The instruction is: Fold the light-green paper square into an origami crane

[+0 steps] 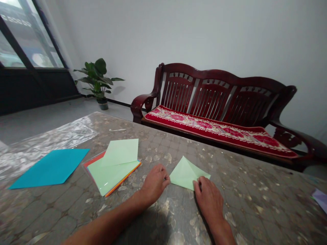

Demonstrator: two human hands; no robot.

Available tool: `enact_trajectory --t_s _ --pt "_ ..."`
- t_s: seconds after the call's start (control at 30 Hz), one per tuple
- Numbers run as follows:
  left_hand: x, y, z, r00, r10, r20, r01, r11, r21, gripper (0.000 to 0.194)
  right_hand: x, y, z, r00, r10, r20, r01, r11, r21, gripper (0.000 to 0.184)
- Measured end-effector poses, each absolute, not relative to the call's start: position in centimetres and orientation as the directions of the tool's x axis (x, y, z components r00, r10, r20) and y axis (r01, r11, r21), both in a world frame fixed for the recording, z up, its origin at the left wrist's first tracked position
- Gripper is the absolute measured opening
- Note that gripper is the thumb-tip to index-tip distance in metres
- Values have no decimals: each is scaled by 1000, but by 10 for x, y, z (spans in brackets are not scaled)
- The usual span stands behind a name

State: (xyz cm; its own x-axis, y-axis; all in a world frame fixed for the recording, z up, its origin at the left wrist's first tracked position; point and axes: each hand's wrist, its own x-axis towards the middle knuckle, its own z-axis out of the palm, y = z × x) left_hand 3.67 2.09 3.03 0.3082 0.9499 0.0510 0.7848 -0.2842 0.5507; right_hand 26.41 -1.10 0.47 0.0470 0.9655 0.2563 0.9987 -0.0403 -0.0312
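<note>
A light green sheet of paper, folded to a point at the top with a crease down its middle, lies flat on the patterned table. My left hand is closed, its thumb and fingertips pinched at the paper's left corner. At the lower right edge, my right hand has its thumb and bent fingers closed on the paper, hiding part of that edge. Left of my left hand is a stack of coloured paper, green on top with orange edges beneath. Another pale green sheet overlaps the stack.
A blue sheet and crinkled clear plastic lie on the table's left side. A small white stick is near the far edge. Purple paper shows at far right. Beyond stand a wooden bench and a potted plant.
</note>
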Motion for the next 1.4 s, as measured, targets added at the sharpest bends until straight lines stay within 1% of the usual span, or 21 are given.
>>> enact_trajectory --t_s 0.23,0.4,0.5,0.67,0.87,0.97,1.03,1.1,1.2,1.3,1.4 --pt "36 23 30 316 948 40 825 -296 482 12 264 -11 6 57 969 242 998 -49 -39 22" --pt "37 22 36 327 944 33 861 -312 401 13 264 -11 8 51 965 259 998 -40 -47 20" --pt "37 22 38 313 949 23 877 -298 377 13 264 -12 7 47 961 273 998 -35 -49 20" --pt "36 24 37 278 960 5 885 -259 386 12 265 -13 5 51 956 290 998 -35 -59 19" --pt "35 23 32 266 964 1 864 -239 444 11 264 -13 6 52 965 258 997 -37 -63 20" --pt "36 21 28 278 960 35 843 -261 470 12 263 -13 10 58 968 245 997 -45 -59 18" --pt "37 18 25 305 948 91 829 -312 464 16 263 -13 11 59 969 239 998 -48 -49 17" --pt "40 15 22 365 916 165 823 -400 404 19 263 -13 12 57 971 232 998 -50 -36 17" --pt "47 9 17 510 829 231 800 -555 227 15 263 -13 11 58 973 225 998 -55 -19 18" --pt "56 1 11 613 765 196 770 -634 66 16 263 -13 11 65 972 224 998 -64 -10 19" --pt "62 -9 3 620 770 151 780 -625 -21 22 263 -13 11 64 972 224 998 -63 -14 19"
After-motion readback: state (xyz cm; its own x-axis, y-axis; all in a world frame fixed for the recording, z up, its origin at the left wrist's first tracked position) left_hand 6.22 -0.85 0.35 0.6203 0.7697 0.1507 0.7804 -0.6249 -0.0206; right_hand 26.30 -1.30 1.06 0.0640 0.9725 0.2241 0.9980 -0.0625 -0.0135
